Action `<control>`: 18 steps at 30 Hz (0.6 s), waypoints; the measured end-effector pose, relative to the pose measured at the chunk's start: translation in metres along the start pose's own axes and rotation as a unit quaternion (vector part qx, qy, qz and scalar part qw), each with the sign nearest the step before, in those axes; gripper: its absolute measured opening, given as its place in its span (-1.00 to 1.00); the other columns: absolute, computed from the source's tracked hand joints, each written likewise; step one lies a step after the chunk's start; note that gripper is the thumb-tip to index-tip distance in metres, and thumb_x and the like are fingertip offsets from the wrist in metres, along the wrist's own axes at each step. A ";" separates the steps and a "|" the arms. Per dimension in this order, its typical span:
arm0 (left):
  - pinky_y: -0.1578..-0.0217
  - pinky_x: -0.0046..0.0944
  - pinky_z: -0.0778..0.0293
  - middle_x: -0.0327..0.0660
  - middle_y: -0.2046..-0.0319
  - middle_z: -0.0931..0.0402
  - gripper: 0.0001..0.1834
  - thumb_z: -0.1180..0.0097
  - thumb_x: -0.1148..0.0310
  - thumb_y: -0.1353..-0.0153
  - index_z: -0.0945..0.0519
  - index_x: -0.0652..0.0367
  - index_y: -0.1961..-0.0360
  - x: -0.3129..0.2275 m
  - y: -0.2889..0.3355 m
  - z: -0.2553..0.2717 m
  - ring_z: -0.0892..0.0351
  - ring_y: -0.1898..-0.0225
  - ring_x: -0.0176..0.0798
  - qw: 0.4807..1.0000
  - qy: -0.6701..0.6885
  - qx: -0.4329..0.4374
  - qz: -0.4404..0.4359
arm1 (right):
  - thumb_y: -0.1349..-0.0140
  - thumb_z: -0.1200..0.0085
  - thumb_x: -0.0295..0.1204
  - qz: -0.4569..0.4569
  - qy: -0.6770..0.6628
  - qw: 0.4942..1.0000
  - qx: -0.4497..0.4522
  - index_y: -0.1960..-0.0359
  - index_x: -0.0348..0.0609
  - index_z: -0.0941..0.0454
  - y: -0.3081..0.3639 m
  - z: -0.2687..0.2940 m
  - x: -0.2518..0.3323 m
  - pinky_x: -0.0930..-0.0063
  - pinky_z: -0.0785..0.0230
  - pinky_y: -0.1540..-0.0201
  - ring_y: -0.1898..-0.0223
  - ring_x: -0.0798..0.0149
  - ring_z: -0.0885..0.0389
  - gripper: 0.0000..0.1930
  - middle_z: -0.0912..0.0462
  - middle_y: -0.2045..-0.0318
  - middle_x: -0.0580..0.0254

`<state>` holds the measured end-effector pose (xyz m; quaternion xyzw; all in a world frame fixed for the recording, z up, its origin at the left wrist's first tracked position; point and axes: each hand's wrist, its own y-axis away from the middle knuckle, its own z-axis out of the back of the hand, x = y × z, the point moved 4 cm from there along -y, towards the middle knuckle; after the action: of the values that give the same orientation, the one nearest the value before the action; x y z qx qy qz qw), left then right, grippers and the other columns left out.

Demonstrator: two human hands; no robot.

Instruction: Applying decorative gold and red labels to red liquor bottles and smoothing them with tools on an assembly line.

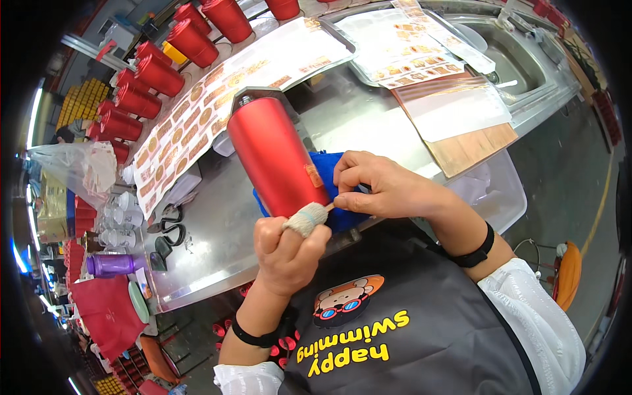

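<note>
A large matte red metal cylinder (pixel 273 155) slants toward me over the steel table, its far end against a grey angular fixture (pixel 260 93). Near its close end sits a small orange-gold decal (pixel 313 175). My left hand (pixel 288 253) is curled at that end, touching it, one finger wrapped in a pale fabric sleeve (pixel 305 219); whatever its fingers hold is hidden. My right hand (pixel 375 185) is closed in a pinch beside the decal, at a thin tan strip (pixel 330 206) that reaches the wrapped finger. Under the cylinder lies a blue cloth (pixel 345 220).
Sheets of orange-gold decals (pixel 191 125) cover the table's far left, with more on a tray (pixel 401 49). Red cylinders (pixel 158 74) stand behind. Scissors (pixel 172 227) lie at left. A wooden board (pixel 467 155) carries translucent sheets by the sink (pixel 520 66).
</note>
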<state>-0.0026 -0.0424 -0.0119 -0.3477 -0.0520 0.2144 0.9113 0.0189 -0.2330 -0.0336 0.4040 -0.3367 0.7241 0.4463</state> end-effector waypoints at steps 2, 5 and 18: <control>0.28 -0.11 -0.35 -0.13 0.28 -0.55 -0.63 -0.23 0.68 0.08 -0.49 0.04 0.25 0.004 0.013 -0.003 -0.42 0.30 -0.05 1.000 0.013 -0.012 0.003 | -0.15 -0.21 -0.29 0.010 -0.005 1.000 0.004 0.28 -0.23 -0.60 0.000 0.000 0.000 0.26 -0.33 -0.02 0.04 0.02 -0.46 -0.75 -0.49 0.20 0.03; 0.19 -0.11 -0.35 -0.09 0.23 -0.51 -0.68 -0.24 0.57 0.02 -0.52 0.05 0.21 0.010 0.033 -0.007 -0.41 0.23 -0.07 0.991 0.016 -0.113 0.068 | -0.09 -0.28 -0.33 0.072 0.031 0.995 -0.062 0.07 -0.25 -0.52 0.002 -0.004 0.003 0.23 -0.31 -0.10 -0.04 -0.04 -0.42 -0.60 -0.44 0.05 -0.04; -0.33 -0.13 -0.04 0.02 -0.33 -0.11 -0.26 0.01 0.11 -0.37 -0.07 0.40 -0.37 0.027 0.035 -0.016 -0.13 -0.33 -0.11 0.872 0.353 -0.114 0.321 | 0.04 -0.34 -0.41 0.211 0.192 0.947 -0.149 -0.18 -0.28 -0.39 0.000 -0.021 0.023 0.07 -0.29 -0.16 -0.15 -0.15 -0.38 -0.32 -0.36 -0.16 -0.12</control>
<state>0.0128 -0.0171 -0.0481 -0.4994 0.3630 0.3508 0.7041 0.0059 -0.2062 -0.0226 0.1057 -0.4262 0.8069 0.3952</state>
